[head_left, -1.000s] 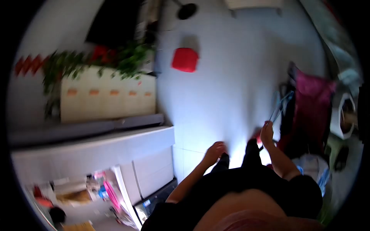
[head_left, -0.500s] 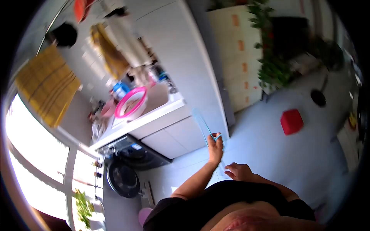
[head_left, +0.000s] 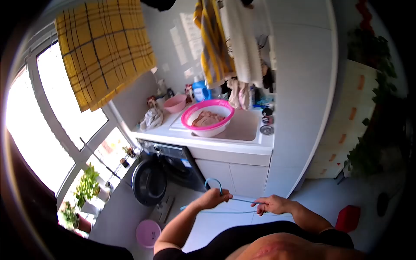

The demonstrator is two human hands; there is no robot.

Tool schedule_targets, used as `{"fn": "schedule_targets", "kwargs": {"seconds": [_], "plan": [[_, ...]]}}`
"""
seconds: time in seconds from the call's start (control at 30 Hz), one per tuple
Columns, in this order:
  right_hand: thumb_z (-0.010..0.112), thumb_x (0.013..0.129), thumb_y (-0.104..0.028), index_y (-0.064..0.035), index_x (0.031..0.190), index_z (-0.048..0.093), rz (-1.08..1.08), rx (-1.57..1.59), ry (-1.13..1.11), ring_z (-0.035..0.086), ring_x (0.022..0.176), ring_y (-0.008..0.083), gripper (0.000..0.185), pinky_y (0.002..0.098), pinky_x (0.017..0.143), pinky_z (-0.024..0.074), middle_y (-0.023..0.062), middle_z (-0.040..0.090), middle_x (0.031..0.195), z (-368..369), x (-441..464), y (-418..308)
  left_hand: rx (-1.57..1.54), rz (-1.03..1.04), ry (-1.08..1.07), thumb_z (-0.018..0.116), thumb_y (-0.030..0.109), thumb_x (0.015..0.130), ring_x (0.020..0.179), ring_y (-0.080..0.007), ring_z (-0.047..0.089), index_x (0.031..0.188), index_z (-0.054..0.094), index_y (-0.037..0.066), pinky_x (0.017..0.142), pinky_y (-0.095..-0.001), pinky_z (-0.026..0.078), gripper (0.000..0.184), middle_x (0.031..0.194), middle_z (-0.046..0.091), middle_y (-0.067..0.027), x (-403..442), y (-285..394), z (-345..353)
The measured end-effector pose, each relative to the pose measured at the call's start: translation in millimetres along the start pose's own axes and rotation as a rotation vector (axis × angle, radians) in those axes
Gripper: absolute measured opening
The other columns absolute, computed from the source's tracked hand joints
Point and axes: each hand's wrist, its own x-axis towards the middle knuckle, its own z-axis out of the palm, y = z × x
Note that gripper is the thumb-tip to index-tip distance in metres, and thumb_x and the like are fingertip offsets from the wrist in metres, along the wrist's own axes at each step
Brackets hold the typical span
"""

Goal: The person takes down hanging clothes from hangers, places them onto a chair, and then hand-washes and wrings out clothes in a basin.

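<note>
A thin light-blue clothes hanger (head_left: 236,212) is held out in front of my body, its hook pointing up. My left hand (head_left: 214,198) is closed around it just below the hook. At its right end, the fingers of my right hand (head_left: 273,205) are closed on the hanger. No garment is on the hanger. Beyond my hands, a white basin with a pink rim (head_left: 187,116) stands on the sink, with wet-looking beige cloth (head_left: 209,118) inside.
Below the counter (head_left: 208,144) stands a washing machine, its round door (head_left: 149,180) swung open. A yellow checked cloth (head_left: 104,52) and towels (head_left: 212,47) hang overhead. Potted plants (head_left: 88,184) line the window. A pink basin (head_left: 148,233) and red stool (head_left: 348,218) are on the floor.
My view has turned left toward the counter and window. The hanger, formerly in my left hand alone, has swung level, and my right hand has come onto its right end.
</note>
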Motion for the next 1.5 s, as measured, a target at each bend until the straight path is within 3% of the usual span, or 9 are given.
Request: {"fn": "schedule_targets", "kwargs": {"seconds": [0.4, 0.57, 0.7, 0.83, 0.93, 1.03, 1.17, 1.23, 1.5], "plan": [[0.041, 0.096, -0.021, -0.0023, 0.097, 0.062, -0.677, 0.557, -0.033, 0.058, 0.057, 0.0172, 0.028, 0.0371, 0.083, 0.0461, 0.0053, 0.055, 0.054, -116.5, 105.0, -35.5, 0.129, -0.069, 0.355, 0.055, 0.033, 0.088, 0.064, -0.0148, 0.058, 0.084, 0.059, 0.004, 0.059, -0.027, 0.046, 0.029, 0.072, 0.062, -0.0063, 8.8, 27.2, -125.5], [0.045, 0.094, -0.029, 0.0006, 0.093, 0.062, -0.843, 0.542, 0.207, 0.049, 0.042, 0.0138, 0.034, 0.0306, 0.053, 0.0477, 0.0041, 0.049, 0.047, -125.0, 132.8, -83.0, 0.466, -0.481, 0.592, 0.064, 0.028, 0.081, 0.071, -0.0172, 0.064, 0.086, 0.068, 0.008, 0.064, -0.0287, 0.049, 0.021, 0.092, 0.067, -0.007, -125.0, 83.7, -229.2], [0.045, 0.093, -0.036, 0.0078, 0.089, 0.059, -0.909, 0.517, 0.286, 0.045, 0.041, 0.0126, 0.046, 0.026, 0.048, 0.0432, 0.0036, 0.045, 0.045, -113.4, 145.9, -122.4, 0.676, 0.016, 1.511, 0.059, 0.019, 0.085, 0.082, -0.0103, 0.06, 0.098, 0.061, 0.002, 0.073, -0.026, 0.047, 0.022, 0.091, 0.065, -0.0066, -210.4, 129.2, -296.0], [0.05, 0.091, -0.038, 0.0051, 0.086, 0.058, -0.939, 0.416, 0.222, 0.045, 0.039, 0.0109, 0.044, 0.0233, 0.043, 0.0407, 0.0024, 0.045, 0.046, -100.5, 151.8, -163.3, 0.709, 0.383, 1.745, 0.062, 0.033, 0.084, 0.105, -0.0165, 0.055, 0.116, 0.05, 0.008, 0.088, -0.0273, 0.044, 0.043, 0.116, 0.052, -0.0112, -210.3, 202.0, -363.5], [0.064, 0.081, -0.041, -0.0015, 0.085, 0.053, -0.985, 0.254, 0.327, 0.042, 0.035, 0.0052, 0.041, 0.0181, 0.034, 0.0323, -0.0012, 0.044, 0.047, -91.5, 139.6, -201.5, 0.632, 0.368, 1.688, 0.052, 0.062, 0.078, 0.125, -0.0253, 0.039, 0.128, 0.04, 0.006, 0.102, -0.0468, 0.031, 0.076, 0.13, 0.043, -0.0175, -201.8, 221.7, -435.1], [0.065, 0.08, -0.044, -0.0005, 0.096, 0.052, -1.15, 0.068, 0.326, 0.043, 0.036, 0.0045, 0.048, 0.0164, 0.034, 0.0308, -0.0019, 0.046, 0.048, -90.8, 103.4, -243.5, 0.389, 0.559, 1.63, 0.063, 0.021, 0.082, 0.089, -0.0217, 0.053, 0.12, 0.03, 0.015, 0.067, -0.0398, 0.047, 0.05, 0.092, 0.053, -0.0178, -164.7, 263.5, -427.3], [0.063, 0.079, -0.045, 0.0026, 0.108, 0.048, -1.473, 0.048, 0.434, 0.044, 0.036, 0.0056, 0.058, 0.0165, 0.034, 0.0295, -0.0007, 0.048, 0.049, -82.9, 36.8, -269.8, 0.411, 0.37, 1.601, 0.066, 0.018, 0.079, 0.082, -0.0218, 0.053, 0.122, 0.022, 0.014, 0.065, -0.0362, 0.047, 0.062, 0.086, 0.054, -0.016, -157.2, 278.4, -437.2], [0.062, 0.079, -0.044, 0.0033, 0.106, 0.048, -1.631, -0.083, 0.431, 0.044, 0.036, 0.0065, 0.056, 0.0171, 0.034, 0.0299, 0.0004, 0.048, 0.049, -88.6, 12.2, -275.2, 0.47, 0.826, 1.601, 0.062, 0.021, 0.081, 0.075, -0.0213, 0.056, 0.118, 0.036, 0.013, 0.059, -0.031, 0.048, 0.045, 0.084, 0.057, -0.0149, -144.6, 268.6, -458.3], [0.057, 0.079, -0.041, 0.0065, 0.099, 0.048, -1.824, -0.422, 0.296, 0.044, 0.036, 0.0103, 0.052, 0.0196, 0.034, 0.0317, 0.0049, 0.048, 0.049, -108.9, -26.9, -280.9, 0.591, 0.314, 1.628, 0.053, 0.033, 0.085, 0.073, -0.0215, 0.059, 0.092, 0.059, -0.004, 0.065, -0.0328, 0.047, 0.038, 0.084, 0.062, -0.0127, -157.4, 285.4, -449.5]]}}
